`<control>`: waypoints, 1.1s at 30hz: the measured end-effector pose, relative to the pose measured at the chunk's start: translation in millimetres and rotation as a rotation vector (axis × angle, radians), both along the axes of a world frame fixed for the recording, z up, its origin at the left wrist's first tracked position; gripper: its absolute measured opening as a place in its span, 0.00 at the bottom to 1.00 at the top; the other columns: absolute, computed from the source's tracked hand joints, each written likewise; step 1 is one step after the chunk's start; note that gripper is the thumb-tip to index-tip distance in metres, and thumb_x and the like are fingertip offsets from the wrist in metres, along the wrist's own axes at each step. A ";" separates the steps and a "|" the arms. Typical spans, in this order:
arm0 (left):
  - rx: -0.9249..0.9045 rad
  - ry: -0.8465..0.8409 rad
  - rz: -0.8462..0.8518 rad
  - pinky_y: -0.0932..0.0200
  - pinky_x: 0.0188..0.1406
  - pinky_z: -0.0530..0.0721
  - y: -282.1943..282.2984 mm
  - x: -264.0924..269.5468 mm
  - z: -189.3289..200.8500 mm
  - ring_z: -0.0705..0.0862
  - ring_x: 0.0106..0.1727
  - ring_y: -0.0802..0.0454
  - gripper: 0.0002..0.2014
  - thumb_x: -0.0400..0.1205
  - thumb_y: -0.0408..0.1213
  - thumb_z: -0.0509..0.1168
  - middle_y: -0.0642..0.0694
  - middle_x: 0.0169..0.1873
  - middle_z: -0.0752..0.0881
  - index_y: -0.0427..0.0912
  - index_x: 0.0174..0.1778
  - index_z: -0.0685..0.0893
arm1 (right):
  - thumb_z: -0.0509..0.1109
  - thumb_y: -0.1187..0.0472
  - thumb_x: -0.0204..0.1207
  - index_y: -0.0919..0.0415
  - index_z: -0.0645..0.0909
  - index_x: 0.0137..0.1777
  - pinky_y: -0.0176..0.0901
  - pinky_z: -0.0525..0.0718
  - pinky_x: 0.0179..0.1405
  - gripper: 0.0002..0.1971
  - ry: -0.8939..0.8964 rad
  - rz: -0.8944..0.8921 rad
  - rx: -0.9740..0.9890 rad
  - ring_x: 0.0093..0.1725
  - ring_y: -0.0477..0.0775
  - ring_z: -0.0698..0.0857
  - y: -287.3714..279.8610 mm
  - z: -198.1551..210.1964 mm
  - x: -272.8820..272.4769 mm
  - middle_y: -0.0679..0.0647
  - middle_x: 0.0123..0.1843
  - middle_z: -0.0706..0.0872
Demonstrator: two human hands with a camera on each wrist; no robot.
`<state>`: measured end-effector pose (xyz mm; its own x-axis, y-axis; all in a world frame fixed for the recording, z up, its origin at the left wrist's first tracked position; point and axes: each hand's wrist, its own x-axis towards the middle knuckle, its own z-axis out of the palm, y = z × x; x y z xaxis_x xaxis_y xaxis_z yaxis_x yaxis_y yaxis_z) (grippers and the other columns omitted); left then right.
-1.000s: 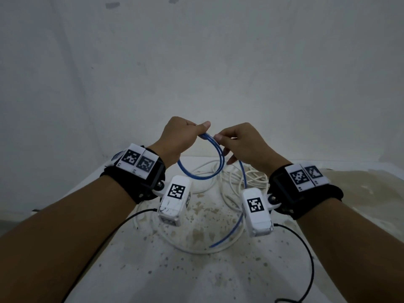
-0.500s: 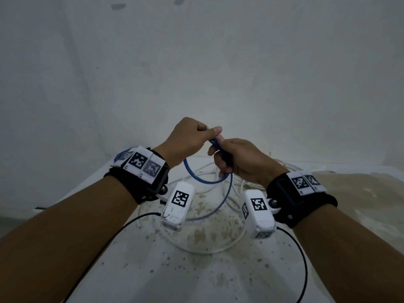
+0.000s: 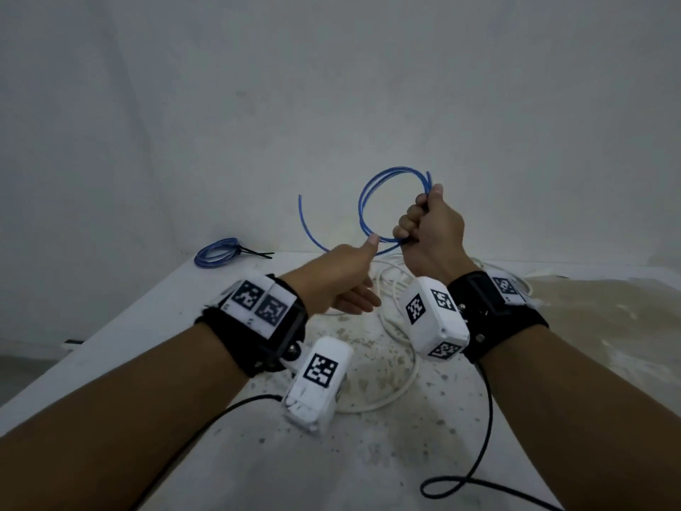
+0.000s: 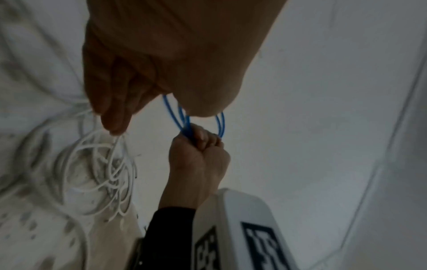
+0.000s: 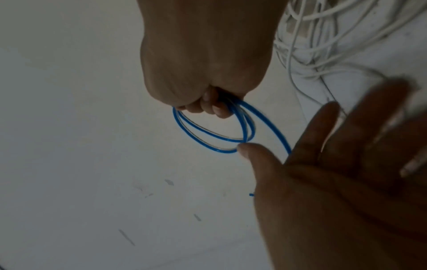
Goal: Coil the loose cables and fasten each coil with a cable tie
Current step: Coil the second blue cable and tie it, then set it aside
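Two blue loops [image 3: 387, 204] in right fist [image 3: 429, 230]

Both forearms are bare, and each wrist wears a wide black strap: the left strap [image 3: 258, 326] carries two white square tags printed with black block codes, the right strap [image 3: 501, 307] a similar pair, only one of them plainly readable, and small metal screws. A white rounded camera box hangs under each wrist, the left box [image 3: 317, 381] and the right box [image 3: 435, 319], each marked with black-and-white codes. A thin black cable [image 3: 482, 437] runs back from the right box, and another black cable [image 3: 206, 418] trails from the left one.
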<state>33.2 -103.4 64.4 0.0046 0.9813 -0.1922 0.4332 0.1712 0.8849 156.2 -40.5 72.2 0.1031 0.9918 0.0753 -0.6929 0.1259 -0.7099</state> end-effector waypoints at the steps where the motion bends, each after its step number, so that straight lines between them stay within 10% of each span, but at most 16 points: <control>1: -0.024 -0.168 0.082 0.56 0.37 0.89 4.8 2.3 -6.8 0.91 0.42 0.42 0.33 0.87 0.63 0.49 0.34 0.42 0.91 0.31 0.57 0.77 | 0.53 0.47 0.90 0.57 0.71 0.36 0.39 0.63 0.18 0.22 0.028 0.011 -0.006 0.18 0.47 0.59 -2.4 -0.5 -3.1 0.48 0.22 0.62; 6: 0.280 -0.803 0.481 0.51 0.37 0.91 30.2 -4.2 -13.1 0.87 0.37 0.41 0.14 0.91 0.36 0.54 0.33 0.36 0.86 0.28 0.52 0.78 | 0.54 0.47 0.90 0.57 0.71 0.36 0.39 0.64 0.18 0.22 0.030 0.044 -0.053 0.18 0.47 0.59 -11.1 -15.0 -14.3 0.48 0.22 0.62; 13: 0.380 -0.617 0.521 0.54 0.32 0.90 31.5 -14.6 -15.4 0.91 0.33 0.43 0.12 0.88 0.32 0.57 0.36 0.43 0.91 0.31 0.49 0.84 | 0.54 0.47 0.90 0.58 0.72 0.37 0.39 0.66 0.22 0.22 -0.011 0.163 -0.075 0.19 0.47 0.58 -17.4 -24.7 -18.2 0.48 0.23 0.62; 18: 0.606 -0.364 0.439 0.49 0.47 0.90 23.0 -8.2 -16.2 0.91 0.38 0.50 0.15 0.89 0.40 0.53 0.45 0.41 0.91 0.45 0.43 0.83 | 0.54 0.47 0.90 0.58 0.72 0.37 0.39 0.68 0.23 0.22 0.004 0.139 -0.105 0.19 0.47 0.59 -20.8 -33.7 -26.0 0.49 0.24 0.63; 27: 0.841 -0.063 0.411 0.55 0.28 0.89 19.7 -10.1 -19.7 0.88 0.24 0.53 0.17 0.90 0.42 0.56 0.49 0.43 0.89 0.37 0.49 0.87 | 0.53 0.46 0.90 0.59 0.73 0.38 0.40 0.70 0.24 0.22 -0.013 0.172 -0.103 0.19 0.47 0.59 -25.3 -36.5 -28.4 0.49 0.24 0.62; 33: 0.779 -0.158 0.375 0.54 0.23 0.85 28.3 -19.2 -18.6 0.74 0.20 0.54 0.16 0.90 0.41 0.54 0.53 0.26 0.77 0.38 0.55 0.86 | 0.54 0.47 0.90 0.61 0.76 0.42 0.41 0.74 0.28 0.22 -0.061 0.318 -0.074 0.21 0.47 0.58 -33.9 -36.4 -23.1 0.49 0.24 0.62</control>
